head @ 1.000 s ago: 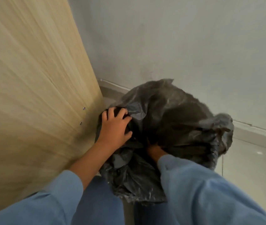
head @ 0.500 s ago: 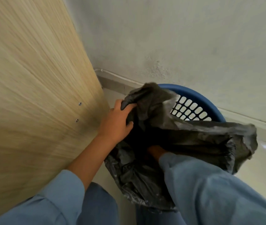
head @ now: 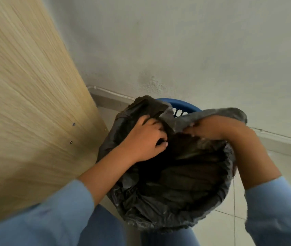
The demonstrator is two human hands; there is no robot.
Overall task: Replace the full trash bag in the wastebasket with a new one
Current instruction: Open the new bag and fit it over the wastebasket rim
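A black trash bag [head: 173, 197] sits in a blue perforated wastebasket [head: 181, 106] in the corner; only the basket's far rim shows. The bag's mouth gapes open and its near edge is folded over the near rim. My left hand [head: 143, 139] is clenched on the bag's far-left edge. Just to the right, my right hand [head: 210, 127] pinches the far-right edge, its fingers partly wrapped in plastic. The two hands are close together above the basket's far side. What lies inside the bag is dark and unclear.
A light wooden panel [head: 27, 107] with two small screws stands close on the left of the basket. A grey wall [head: 176, 47] with a skirting strip runs behind it. Pale floor tiles [head: 233, 206] lie to the right. My blue-trousered knees are below the basket.
My right hand has come up out of the bag and taken hold of its far-right edge. The left hand shifted right along the rim. The bag's mouth is spread wider.
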